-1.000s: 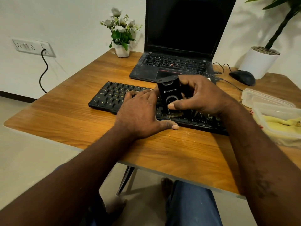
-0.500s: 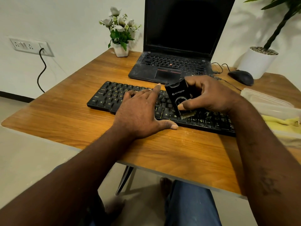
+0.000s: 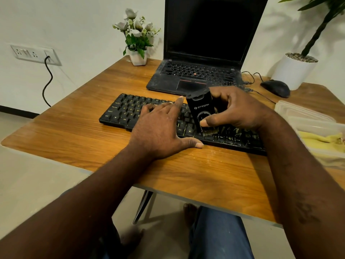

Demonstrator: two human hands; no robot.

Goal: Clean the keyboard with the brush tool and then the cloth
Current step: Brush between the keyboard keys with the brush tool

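Wooden desk (image 3: 65, 139) before him: his right hand (image 3: 240, 109) gripped the brush tool (image 3: 199, 107), bristles on the keyboard (image 3: 127, 111); his left hand (image 3: 160, 129) lay flat across its middle, fingers straight. Short, light strokes between rows seemed wisest. Right of the keyboard lay a yellow cloth (image 3: 321, 140).

Worktop (image 3: 74, 139): wood-grain top, rounded corners, pale specks by the left grip's thumb. Carries:
- black keyboard (image 3: 130, 111), under the left grip (image 3: 160, 128) and the right grip (image 3: 240, 111);
- open black laptop (image 3: 196, 75), just beyond both grips;
- small white flower pot (image 3: 137, 57), beyond and left of the left grip;
- black mouse (image 3: 276, 88), beyond and right of the right grip;
- large white planter (image 3: 295, 71), behind the mouse;
- clear plastic containers (image 3: 302, 114), right of the right grip.
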